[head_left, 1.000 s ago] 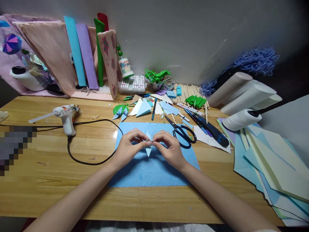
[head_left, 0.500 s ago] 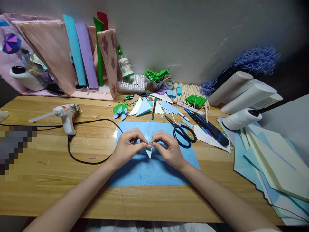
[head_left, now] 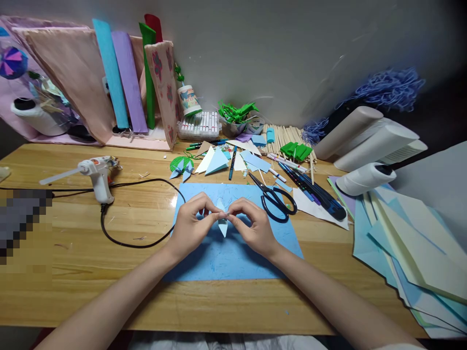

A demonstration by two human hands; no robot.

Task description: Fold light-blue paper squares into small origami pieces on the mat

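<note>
A small folded piece of light blue paper (head_left: 223, 228) is pinched between my two hands, its pointed end hanging below the fingertips. My left hand (head_left: 195, 221) grips it from the left with thumb and forefinger. From the other side my right hand (head_left: 253, 221) pinches it too, fingertips meeting the left ones. The fingers hide the paper's middle. Beneath both hands lies a blue sheet (head_left: 222, 267) on the wooden table. Black-handled scissors (head_left: 275, 199) rest partly on that sheet, just right of my right hand.
A white glue gun (head_left: 100, 177) with a looping black cord stands at left. Behind the sheet lie folded paper triangles (head_left: 218, 161), a green disc with blue folded shapes (head_left: 181, 167), and markers (head_left: 199, 124). A blue-black cutter (head_left: 330, 204) and stacked paper (head_left: 419, 243) are at right.
Both hands keep pinching the folded paper, with the fingertips now closer together over its middle. The paper's lower point has shifted slightly left and up.
</note>
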